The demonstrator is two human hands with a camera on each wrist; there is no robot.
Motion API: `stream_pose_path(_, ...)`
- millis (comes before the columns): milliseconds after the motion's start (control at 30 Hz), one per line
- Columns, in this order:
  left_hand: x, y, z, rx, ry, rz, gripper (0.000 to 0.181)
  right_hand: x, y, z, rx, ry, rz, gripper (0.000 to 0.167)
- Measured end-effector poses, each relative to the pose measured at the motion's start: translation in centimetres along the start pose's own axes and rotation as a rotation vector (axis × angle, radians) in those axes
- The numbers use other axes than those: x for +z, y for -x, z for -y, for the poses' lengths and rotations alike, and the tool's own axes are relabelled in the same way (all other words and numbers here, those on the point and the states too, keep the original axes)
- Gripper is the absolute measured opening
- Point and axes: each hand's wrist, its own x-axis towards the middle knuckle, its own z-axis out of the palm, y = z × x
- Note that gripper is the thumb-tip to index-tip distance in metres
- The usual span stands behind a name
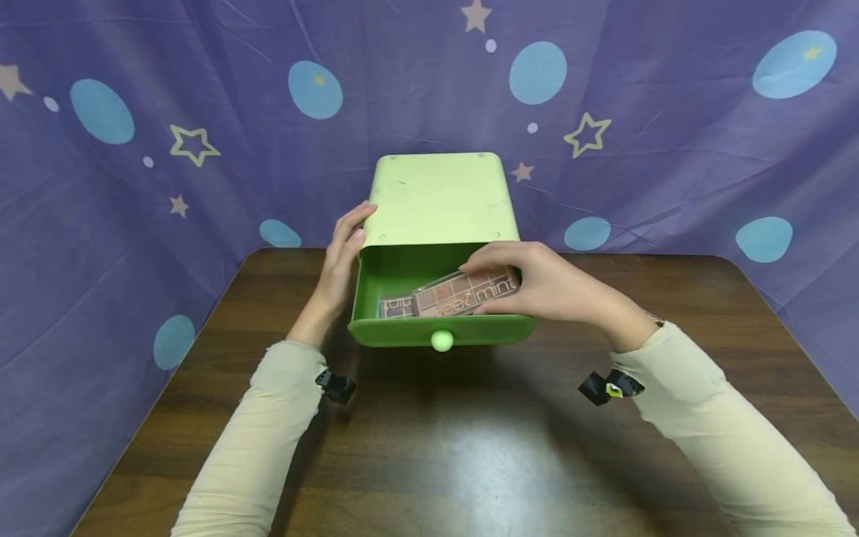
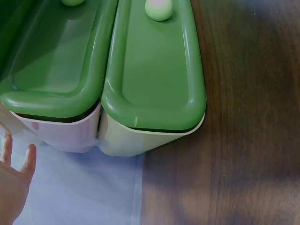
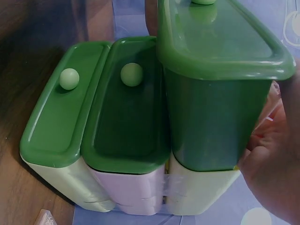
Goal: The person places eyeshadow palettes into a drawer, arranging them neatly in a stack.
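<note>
A drawer unit with a pale green top stands at the table's back, its green top drawer pulled out. My right hand grips an eyeshadow palette with a clear lettered lid, tilted inside the drawer opening. Beneath its left end lies a second, smaller-looking palette. My left hand rests against the unit's left side, fingers extended; in the left wrist view its fingers show at the lower left. The right wrist view shows my right hand beside the open drawer, the palette mostly hidden.
Two closed green drawers with round knobs, the middle drawer and the bottom drawer, sit below the open one. A brown wooden table carries the unit. Behind hangs a purple patterned cloth. A small pinkish object shows at the right wrist view's lower edge.
</note>
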Motion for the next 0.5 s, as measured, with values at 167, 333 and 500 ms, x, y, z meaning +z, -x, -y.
stream_pose_path(167, 0.0, 0.0, -0.1, 0.016, -0.012, -0.002, 0.048, 0.1, -0.7, 0.0, -0.030, 0.006, 0.059, 0.047)
stream_pose_path(333, 0.0, 0.0, -0.1, 0.021, -0.023, -0.002, 0.048, 0.2, -1.1, 0.0, -0.048, 0.027, 0.079, 0.049)
stream_pose_path(500, 0.0, 0.0, -0.1, 0.017, -0.023, -0.003, 0.048, 0.3, -1.2, 0.1, -0.040, 0.039, 0.089, 0.051)
